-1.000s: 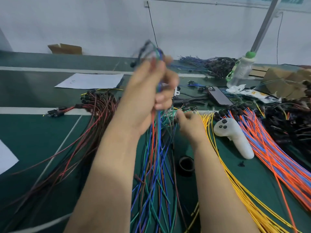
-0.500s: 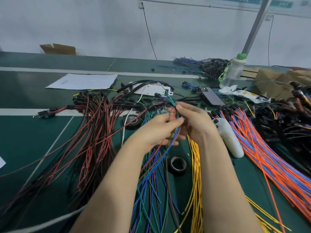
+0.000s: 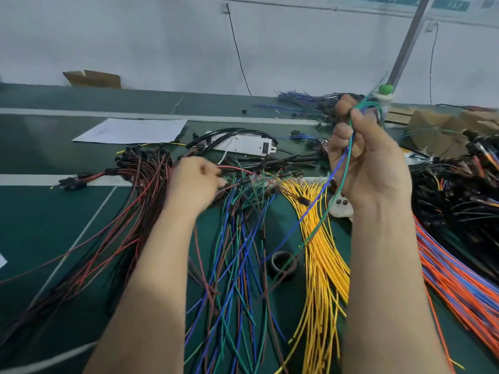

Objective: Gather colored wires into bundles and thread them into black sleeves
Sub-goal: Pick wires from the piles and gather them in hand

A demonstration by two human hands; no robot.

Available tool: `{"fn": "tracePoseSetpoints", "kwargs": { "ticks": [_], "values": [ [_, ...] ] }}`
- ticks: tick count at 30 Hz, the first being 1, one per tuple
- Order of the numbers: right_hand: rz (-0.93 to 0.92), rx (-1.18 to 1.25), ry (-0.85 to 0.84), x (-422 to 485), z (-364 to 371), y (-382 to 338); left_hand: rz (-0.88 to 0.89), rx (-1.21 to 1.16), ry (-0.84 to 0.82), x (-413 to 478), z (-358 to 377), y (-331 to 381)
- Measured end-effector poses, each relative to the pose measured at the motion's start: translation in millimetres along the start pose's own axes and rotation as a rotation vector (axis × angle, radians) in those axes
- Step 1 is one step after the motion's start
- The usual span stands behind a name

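Right hand: your right hand is raised above the table, fingers curled tight round the green and blue wire pair, whose tails hang down and to the left.
Left hand: your left hand sits low at the far end of the mixed wire pile, fingers curled and pinching what looks like a red wire; blur hides the fingertips.
Axis: the pile runs from far to near, so draw lengthwise towards yourself.
Nearer hand: the left is on the pile; the held pair is up and to its right.
Room: yellow wires crowd the right, red-and-black wires the left, and a tape roll lies under the hanging tails.
Sleeves: I cannot pick them out.
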State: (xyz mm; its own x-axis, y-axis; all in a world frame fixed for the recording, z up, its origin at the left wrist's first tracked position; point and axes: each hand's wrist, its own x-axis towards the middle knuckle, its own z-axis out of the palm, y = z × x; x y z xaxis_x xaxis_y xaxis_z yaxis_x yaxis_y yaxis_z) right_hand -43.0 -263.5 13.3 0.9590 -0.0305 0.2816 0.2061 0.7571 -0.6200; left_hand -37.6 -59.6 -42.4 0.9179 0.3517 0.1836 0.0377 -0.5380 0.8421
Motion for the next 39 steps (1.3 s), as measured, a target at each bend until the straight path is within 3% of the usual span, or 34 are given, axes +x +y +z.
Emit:
{"fn": "tracePoseSetpoints", "kwargs": {
  "ticks": [2, 3, 5, 7, 9, 11, 13, 15, 18, 21, 26, 29, 39],
  "values": [
    [0.056, -0.061, -0.002, 1, -1, 2, -0.087, 0.157, 0.249, 8, -15, -21],
    [0.085, -0.1, 0.003, 1, -2, 4, -0.146, 0.241, 0.286, 9, -21, -28],
    [0.143, -0.193, 0.02, 3, -4, 10, -0.254, 0.428, 0.232, 9, -26, -33],
    [0.207, -0.337, 0.043, 4, -5, 21, -0.173, 0.489, 0.192, 8, -25, -26],
    [0.274, -0.493, 0.047, 4, -7, 37, 0.096, 0.335, 0.196, 7, -16, -9],
    [0.323, -0.608, 0.011, 3, -8, 52, 0.214, 0.019, -0.012, 1, 2, 9],
    [0.358, -0.759, -0.056, 2, -12, 64, 0.103, -0.303, -0.333, -8, 25, 17],
    [0.371, -0.987, -0.117, 1, -16, 72, -0.05, -0.493, -0.448, -13, 45, 13],
    [0.339, -1.277, -0.189, 3, -23, 78, -0.168, -0.65, -0.417, -17, 57, 5],
    [0.334, -1.413, -0.242, 4, -25, 79, -0.22, -0.702, -0.414, -18, 55, 1],
    [0.434, -1.239, -0.259, 2, -23, 77, -0.319, -0.751, -0.347, -14, 50, -2],
    [0.443, -1.156, -0.201, 1, -21, 72, -0.377, -0.851, -0.405, -13, 46, -4],
    [0.008, -1.472, -0.061, 8, -11, 67, -0.328, -0.978, -0.542, -18, 45, 13]
  ]
}}
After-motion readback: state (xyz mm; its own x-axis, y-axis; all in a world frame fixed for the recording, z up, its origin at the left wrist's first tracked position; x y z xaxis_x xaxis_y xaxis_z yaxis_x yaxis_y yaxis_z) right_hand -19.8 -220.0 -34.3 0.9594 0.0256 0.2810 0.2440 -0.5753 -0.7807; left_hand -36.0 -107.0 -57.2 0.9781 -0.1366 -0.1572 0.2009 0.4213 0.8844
